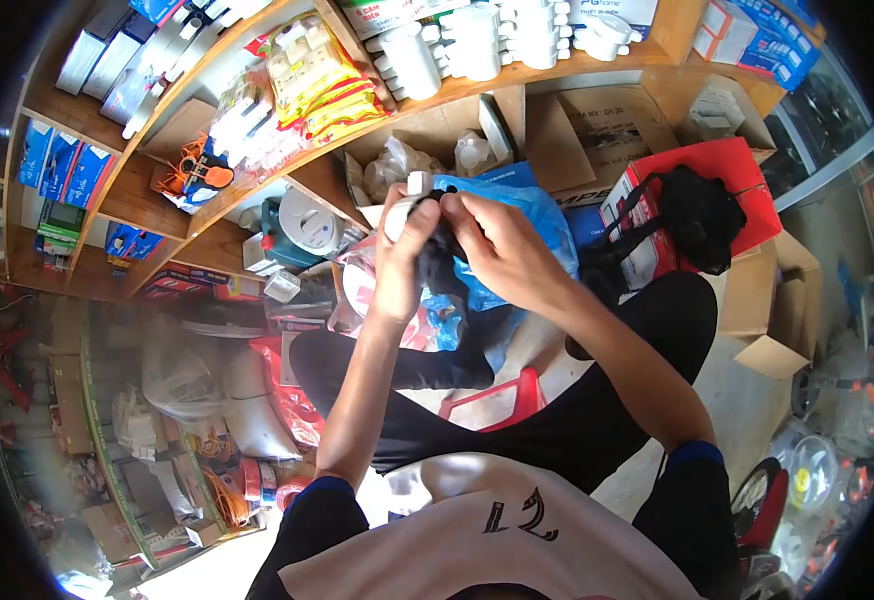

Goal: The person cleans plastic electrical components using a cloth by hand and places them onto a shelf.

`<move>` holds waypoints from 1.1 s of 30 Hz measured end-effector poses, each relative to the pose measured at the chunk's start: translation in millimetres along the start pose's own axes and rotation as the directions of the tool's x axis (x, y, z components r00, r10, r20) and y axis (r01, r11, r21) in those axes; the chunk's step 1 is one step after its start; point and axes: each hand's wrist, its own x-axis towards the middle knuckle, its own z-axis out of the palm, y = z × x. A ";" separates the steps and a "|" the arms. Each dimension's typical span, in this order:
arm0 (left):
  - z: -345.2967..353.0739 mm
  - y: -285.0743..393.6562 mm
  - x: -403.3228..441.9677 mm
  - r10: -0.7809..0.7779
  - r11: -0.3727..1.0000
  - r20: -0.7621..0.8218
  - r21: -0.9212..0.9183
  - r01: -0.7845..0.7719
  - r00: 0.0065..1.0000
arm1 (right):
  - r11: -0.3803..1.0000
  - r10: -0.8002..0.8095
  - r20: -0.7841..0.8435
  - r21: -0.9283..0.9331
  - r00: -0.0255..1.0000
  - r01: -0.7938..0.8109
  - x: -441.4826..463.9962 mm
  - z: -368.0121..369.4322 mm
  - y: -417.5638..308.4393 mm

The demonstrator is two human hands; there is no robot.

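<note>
My left hand [403, 250] is closed round a small white fitting [418, 186], which sticks up above its fingers. My right hand [497, 240] pinches a small dark piece [439, 194] right beside the fitting, its thumb and fingers together. Both hands are close together over my lap, nearly touching. Black material [441, 270] hangs below and between them; whether either hand holds it I cannot tell. A blue plastic bag [542, 225] lies behind my right hand, and a pinkish plastic bag [359, 285] is beside my left wrist.
Wooden shelves [247, 165] with packaged goods curve across the front and left. A red box [747, 180] bearing a black bag [692, 215] stands at the right, above an open cardboard box [777, 300]. A red stool [527, 398] shows between my legs.
</note>
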 end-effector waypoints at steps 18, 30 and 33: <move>57.5 25.4 -0.5 0.338 0.838 -0.171 0.502 -0.214 0.925 | 0.909 -0.395 -0.378 -0.294 0.837 0.296 3.8 -5.8 -15.3; 62.8 34.7 2.5 0.241 0.540 -0.042 0.836 -0.098 0.970 | 0.827 -0.451 -0.263 -0.483 0.853 0.288 3.1 -19.5 20.9; 58.3 25.7 6.3 0.365 0.510 0.044 0.826 -0.239 0.930 | 0.975 -0.171 -0.234 -0.183 0.957 0.130 1.6 -25.4 2.7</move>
